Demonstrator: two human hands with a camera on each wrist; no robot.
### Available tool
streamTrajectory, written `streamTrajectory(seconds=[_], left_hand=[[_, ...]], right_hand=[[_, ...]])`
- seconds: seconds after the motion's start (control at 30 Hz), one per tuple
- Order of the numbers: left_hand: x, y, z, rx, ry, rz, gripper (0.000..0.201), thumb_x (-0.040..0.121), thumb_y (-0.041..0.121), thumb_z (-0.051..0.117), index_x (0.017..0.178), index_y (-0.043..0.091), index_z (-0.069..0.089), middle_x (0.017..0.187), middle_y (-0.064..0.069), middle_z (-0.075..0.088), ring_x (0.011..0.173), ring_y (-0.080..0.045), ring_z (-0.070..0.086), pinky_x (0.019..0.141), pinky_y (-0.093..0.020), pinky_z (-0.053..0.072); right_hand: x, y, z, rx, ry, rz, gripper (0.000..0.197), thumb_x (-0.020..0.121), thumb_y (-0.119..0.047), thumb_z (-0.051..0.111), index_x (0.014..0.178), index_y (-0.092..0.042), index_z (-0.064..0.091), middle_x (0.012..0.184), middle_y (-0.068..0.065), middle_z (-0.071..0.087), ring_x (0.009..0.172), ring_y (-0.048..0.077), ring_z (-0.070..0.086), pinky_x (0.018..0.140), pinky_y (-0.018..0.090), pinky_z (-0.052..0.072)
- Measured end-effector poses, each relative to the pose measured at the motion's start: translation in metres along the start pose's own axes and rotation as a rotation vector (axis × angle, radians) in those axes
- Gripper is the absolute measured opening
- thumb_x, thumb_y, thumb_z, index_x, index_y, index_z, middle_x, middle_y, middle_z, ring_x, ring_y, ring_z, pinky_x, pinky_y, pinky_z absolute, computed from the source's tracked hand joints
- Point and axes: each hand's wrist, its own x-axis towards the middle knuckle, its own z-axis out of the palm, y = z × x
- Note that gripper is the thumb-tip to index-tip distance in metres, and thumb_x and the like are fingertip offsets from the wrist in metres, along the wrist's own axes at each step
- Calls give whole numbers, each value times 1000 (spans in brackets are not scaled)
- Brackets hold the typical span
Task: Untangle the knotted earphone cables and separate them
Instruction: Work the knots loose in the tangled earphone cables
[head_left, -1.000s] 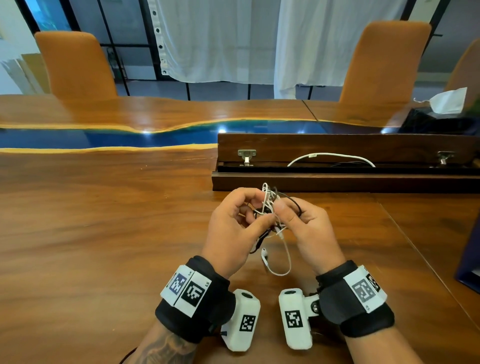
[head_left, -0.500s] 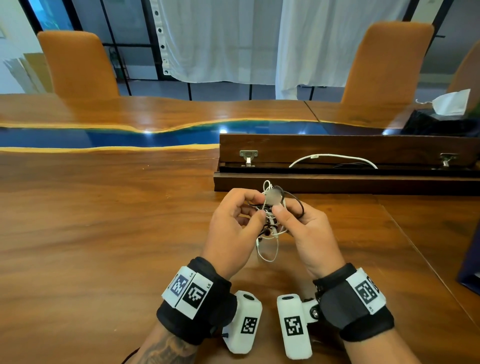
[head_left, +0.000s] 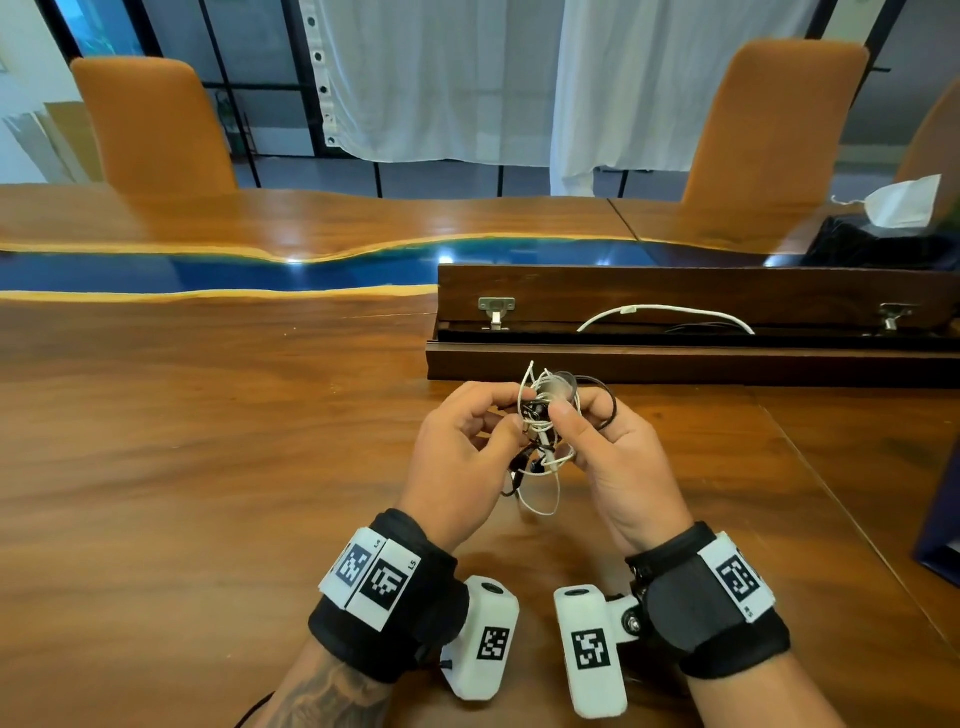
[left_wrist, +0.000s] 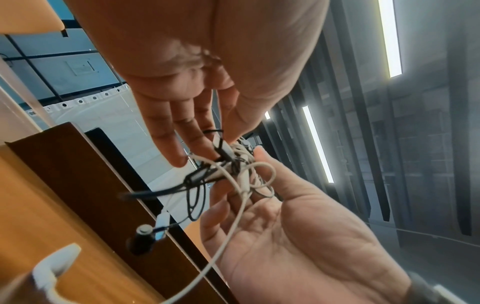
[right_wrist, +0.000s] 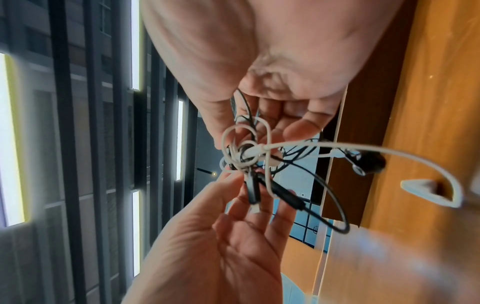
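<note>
The knotted earphone cables (head_left: 540, 431), white and black mixed in one bundle, are held up above the wooden bench (head_left: 208, 467), between both hands. The left hand (head_left: 462, 457) pinches the knot from one side, and the right hand (head_left: 618, 462) pinches it from the other. A white loop hangs down below. Behind stands a dark wooden box (head_left: 675, 291).

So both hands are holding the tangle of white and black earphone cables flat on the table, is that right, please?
Not quite: the left hand and right hand hold the tangle of white and black earphone cables raised above the table, not flat on it. The head view shows this.
</note>
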Motion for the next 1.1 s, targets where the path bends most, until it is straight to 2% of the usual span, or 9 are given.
streamTrajectory(seconds=[0.13, 0.3, 0.37, 0.47, 0.63, 0.77, 0.9, 1.03, 1.1], left_hand=[[1, -1, 1, -24, -18, -20, 27, 96, 0, 60, 113, 18, 71, 97, 0, 73, 85, -13, 71, 78, -25, 59], [1, -3, -1, 3, -25, -5, 24, 93, 5, 68, 109, 21, 73, 92, 5, 74, 79, -12, 72, 77, -30, 60], [0, -4, 0, -2, -32, -9, 24, 91, 6, 70, 108, 22, 73, 92, 6, 73, 78, -13, 71, 76, -31, 61], [-1, -2, 1, -6, -42, 4, 26, 89, 9, 73, 113, 21, 71, 94, 4, 72, 78, -15, 72, 72, -30, 61], [0, -4, 0, 56, -21, 75, 27, 91, 14, 72, 112, 30, 72, 102, 5, 67, 81, -18, 65, 72, -33, 59], [-1, -3, 2, 41, -48, 59, 33, 98, 10, 61, 117, 36, 67, 99, 9, 68, 85, -12, 65, 74, -24, 55], [-1, 0, 3, -37, -26, -8, 34, 100, 4, 53, 107, 35, 66, 80, 11, 68, 72, -2, 63, 65, -15, 50], [0, -1, 3, -31, 42, -28, 25, 100, 7, 55, 112, 24, 69, 88, 1, 69, 73, -8, 63, 64, -17, 50], [1, -4, 3, 9, 66, -18, 20, 99, 13, 59, 110, 25, 70, 91, 1, 70, 77, -14, 64, 66, -20, 51]], right_hand=[[-1, -2, 0, 61, 6, 22, 14, 89, -32, 72, 99, -23, 76, 104, 10, 74, 95, 26, 68, 85, 45, 55], [0, -3, -2, 50, 18, 68, 20, 97, -4, 58, 101, -17, 72, 98, 6, 74, 88, 19, 67, 80, 37, 54], [-1, -3, -2, 44, 15, 93, 21, 97, -1, 55, 103, -15, 70, 98, 6, 75, 88, 19, 68, 80, 38, 55], [-2, -5, -1, 42, -12, 98, 10, 96, -13, 61, 102, -12, 69, 96, 7, 74, 88, 20, 69, 79, 37, 58], [-4, -8, 4, -32, -29, 36, 28, 87, -31, 64, 101, -8, 71, 89, 3, 74, 85, 11, 70, 74, 21, 55], [-3, -7, 5, -14, 57, 41, 16, 96, -18, 62, 107, -9, 70, 97, 7, 75, 87, 15, 71, 73, 24, 57], [-2, -5, 5, 19, 83, 20, 13, 98, -7, 59, 102, -14, 69, 96, 5, 74, 87, 21, 69, 78, 34, 58], [-3, -7, 6, 5, 55, -7, 19, 97, -1, 55, 97, -14, 69, 89, 0, 73, 82, 16, 66, 75, 32, 56], [-4, -8, 6, 22, 35, 2, 17, 96, -5, 58, 94, -17, 71, 88, 2, 72, 80, 17, 64, 73, 33, 55]])
